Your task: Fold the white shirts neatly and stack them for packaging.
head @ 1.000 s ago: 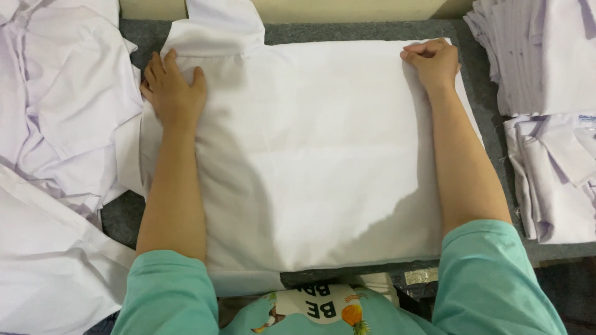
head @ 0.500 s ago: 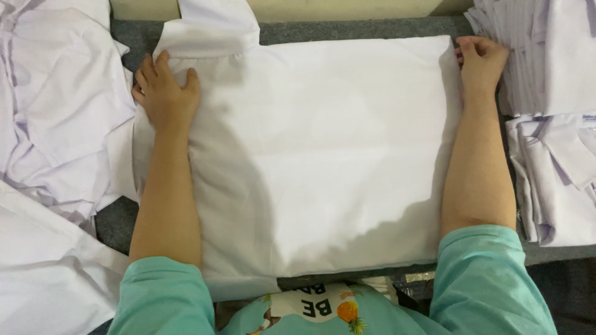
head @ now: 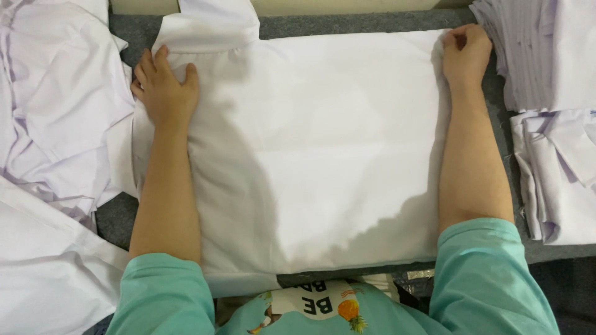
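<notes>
From the head camera, looking straight down, we have a large white cotton garment [head: 316,161] spread flat on a grey felt-covered surface [head: 347,26], lying square in front of us and filling most of it. Our left hand [head: 164,90] lies open and flat, fingers spread, palm pressing the cloth near its far left corner, just below the white folded collar piece [head: 211,28]. Our right hand [head: 467,53] is curled closed at the far right corner, and appears to pinch the cloth's edge, though the fingertips are hidden.

To do this well, we judge the left palm should hold firm as an anchor while the right draws the edge taut and level, so the faint ripples near our body flatten out. Both forearms lie along the side edges, which helps keep those edges straight.

A loose heap of crumpled white shirts [head: 56,124] sits to the left, touching the spread cloth; we should keep it from creeping under. A neat stack of folded pale shirts [head: 546,62] lies just beside the right hand.
</notes>
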